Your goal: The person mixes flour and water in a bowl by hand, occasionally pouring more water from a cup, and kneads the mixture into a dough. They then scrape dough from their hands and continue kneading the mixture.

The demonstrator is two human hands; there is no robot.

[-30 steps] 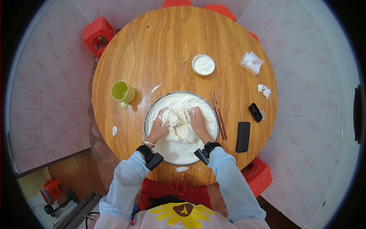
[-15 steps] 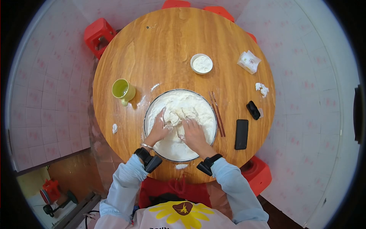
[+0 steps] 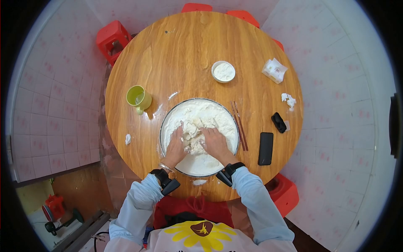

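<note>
A wide round basin (image 3: 200,170) of white flour stands at the near side of the table, with a lumpy, shaggy dough (image 3: 194,133) in its middle. My left hand (image 3: 176,145) is at the dough's left side, fingers pressed into it. From the right, my right hand (image 3: 214,143) grips the dough with its fingers curled over the edge. Some fingertips of both hands are hidden in the dough and flour. Just right of the basin lies a pair of brown chopsticks (image 3: 240,126).
On the round wooden table (image 3: 180,54) are a green mug (image 3: 139,98), a white bowl of flour (image 3: 223,72), a tissue packet (image 3: 275,70), a crumpled tissue (image 3: 289,100), a black case (image 3: 278,122) and a phone (image 3: 265,148). Red stools (image 3: 282,194) surround it.
My left hand has shifted slightly down and turned, its fingers now pointing more away from me. My right hand has moved slightly right, and the dough between them has spread toward me.
</note>
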